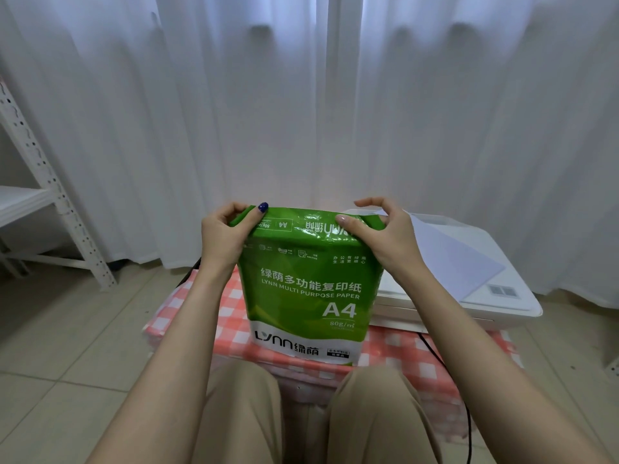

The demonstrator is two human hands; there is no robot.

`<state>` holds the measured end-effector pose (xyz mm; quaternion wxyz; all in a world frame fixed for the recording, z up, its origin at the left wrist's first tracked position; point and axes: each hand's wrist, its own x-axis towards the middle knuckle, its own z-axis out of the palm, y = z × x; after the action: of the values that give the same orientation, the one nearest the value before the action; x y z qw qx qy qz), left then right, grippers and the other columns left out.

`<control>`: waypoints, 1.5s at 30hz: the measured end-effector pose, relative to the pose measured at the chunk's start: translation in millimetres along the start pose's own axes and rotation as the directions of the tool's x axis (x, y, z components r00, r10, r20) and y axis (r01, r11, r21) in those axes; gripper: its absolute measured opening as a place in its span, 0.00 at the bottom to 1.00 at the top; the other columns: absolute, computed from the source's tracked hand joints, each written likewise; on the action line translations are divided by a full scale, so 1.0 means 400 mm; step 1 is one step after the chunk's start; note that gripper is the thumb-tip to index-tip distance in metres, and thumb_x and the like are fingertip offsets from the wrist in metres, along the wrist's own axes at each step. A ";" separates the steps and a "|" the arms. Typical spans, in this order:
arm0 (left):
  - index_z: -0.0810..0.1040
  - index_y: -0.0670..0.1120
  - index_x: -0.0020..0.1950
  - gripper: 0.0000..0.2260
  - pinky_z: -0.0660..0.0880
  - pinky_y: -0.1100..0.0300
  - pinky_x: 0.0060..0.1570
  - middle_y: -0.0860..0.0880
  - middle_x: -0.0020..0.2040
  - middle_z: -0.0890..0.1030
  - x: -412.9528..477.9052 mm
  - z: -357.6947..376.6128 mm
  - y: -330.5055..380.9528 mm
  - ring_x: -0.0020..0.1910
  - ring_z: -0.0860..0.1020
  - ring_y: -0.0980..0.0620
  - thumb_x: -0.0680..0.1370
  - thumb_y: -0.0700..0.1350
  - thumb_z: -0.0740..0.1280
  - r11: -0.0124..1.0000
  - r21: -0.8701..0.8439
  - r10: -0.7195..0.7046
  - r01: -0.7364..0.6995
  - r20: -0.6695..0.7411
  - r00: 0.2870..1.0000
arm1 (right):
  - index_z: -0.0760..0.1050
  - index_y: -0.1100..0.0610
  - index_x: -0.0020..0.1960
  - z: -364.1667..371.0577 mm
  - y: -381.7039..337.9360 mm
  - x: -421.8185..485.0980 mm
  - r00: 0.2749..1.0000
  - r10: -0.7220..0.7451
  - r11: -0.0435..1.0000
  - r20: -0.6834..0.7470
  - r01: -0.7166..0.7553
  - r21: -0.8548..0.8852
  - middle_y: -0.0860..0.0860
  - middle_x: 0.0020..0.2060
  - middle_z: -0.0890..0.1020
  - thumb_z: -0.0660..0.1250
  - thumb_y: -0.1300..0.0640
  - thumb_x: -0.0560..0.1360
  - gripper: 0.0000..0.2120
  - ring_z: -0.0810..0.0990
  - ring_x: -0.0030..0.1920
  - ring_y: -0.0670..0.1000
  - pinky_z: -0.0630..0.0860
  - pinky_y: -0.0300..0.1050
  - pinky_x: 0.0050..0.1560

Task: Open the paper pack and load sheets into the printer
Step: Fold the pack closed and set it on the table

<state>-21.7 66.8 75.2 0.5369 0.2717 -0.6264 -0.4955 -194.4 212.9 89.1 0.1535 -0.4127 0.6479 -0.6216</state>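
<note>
Left hand: our left hand (223, 233) pinches the top left corner of the paper pack (306, 289), thumb with a dark blue nail on the near face, fingers curled behind.
Right hand: our right hand (380, 231) grips the top right corner, thumb pressed on the green wrapper, index finger raised and bent above it.
Paper pack: green and white A4 ream, standing upright on its short end between our hands, its top end still folded shut.
Table: the pack stands on a low table with a red and white checked cloth (234, 313), just in front of our knees.
Printer: a white printer (469, 289) sits just right of the pack, a sheet lying on its lid.
Background: white curtain (301, 95) behind, white shelf frame (50, 182) at left.
</note>
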 end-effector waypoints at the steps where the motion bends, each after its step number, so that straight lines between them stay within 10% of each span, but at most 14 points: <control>1: 0.76 0.48 0.34 0.09 0.74 0.69 0.30 0.58 0.26 0.80 -0.001 -0.001 0.000 0.27 0.77 0.63 0.73 0.42 0.71 1.000 -0.010 -0.005 0.005 0.008 1.000 | 0.74 0.49 0.55 -0.001 0.000 0.001 1.000 -0.002 1.000 0.006 0.002 -0.012 0.53 0.39 0.84 0.76 0.50 0.66 0.20 0.85 0.40 0.52 0.81 0.48 0.43; 20: 0.70 0.49 0.39 0.08 0.66 0.62 0.32 0.44 0.32 0.72 -0.001 -0.027 0.038 0.31 0.70 0.53 0.77 0.43 0.65 0.985 0.128 0.079 -0.120 0.285 0.955 | 0.75 0.44 0.56 -0.033 -0.012 0.017 0.952 -0.143 0.962 0.272 0.199 -0.189 0.45 0.43 0.81 0.72 0.50 0.71 0.14 0.80 0.48 0.43 0.79 0.40 0.49; 25: 0.76 0.51 0.43 0.06 0.78 0.64 0.36 0.52 0.39 0.83 0.006 -0.030 0.061 0.37 0.81 0.56 0.71 0.44 0.73 0.950 0.283 0.017 -0.134 0.381 0.924 | 0.75 0.43 0.55 -0.032 -0.007 0.026 0.955 -0.126 0.961 0.267 0.185 -0.206 0.48 0.45 0.82 0.71 0.48 0.71 0.14 0.80 0.52 0.47 0.79 0.46 0.51; 33: 0.80 0.49 0.43 0.04 0.80 0.45 0.47 0.44 0.43 0.83 0.026 -0.017 0.072 0.43 0.82 0.44 0.71 0.45 0.73 0.903 0.394 0.018 -0.168 0.357 0.934 | 0.73 0.44 0.56 -0.028 -0.008 0.019 0.969 -0.152 0.970 0.193 0.184 -0.158 0.65 0.35 0.82 0.72 0.49 0.70 0.16 0.84 0.38 0.59 0.81 0.58 0.43; 37: 0.81 0.46 0.45 0.07 0.80 0.43 0.47 0.41 0.43 0.84 0.028 -0.009 0.064 0.45 0.83 0.40 0.69 0.47 0.74 0.907 0.396 0.011 -0.145 0.321 0.947 | 0.73 0.49 0.56 -0.028 -0.005 0.025 0.976 -0.148 0.977 0.157 0.169 -0.130 0.51 0.29 0.82 0.75 0.53 0.68 0.19 0.82 0.34 0.49 0.79 0.45 0.38; 45: 0.81 0.44 0.43 0.03 0.71 0.65 0.36 0.51 0.36 0.80 0.048 0.001 0.050 0.35 0.76 0.55 0.71 0.41 0.73 0.874 0.445 0.050 -0.195 0.316 0.947 | 0.77 0.51 0.50 -0.023 0.005 0.035 0.993 -0.088 0.979 0.073 0.100 -0.175 0.46 0.36 0.80 0.75 0.57 0.67 0.13 0.78 0.42 0.46 0.74 0.43 0.51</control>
<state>-23.6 57.5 101.0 0.3860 0.2762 -0.8168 -0.3280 -210.2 208.7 93.3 0.1074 -0.4750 0.6754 -0.5538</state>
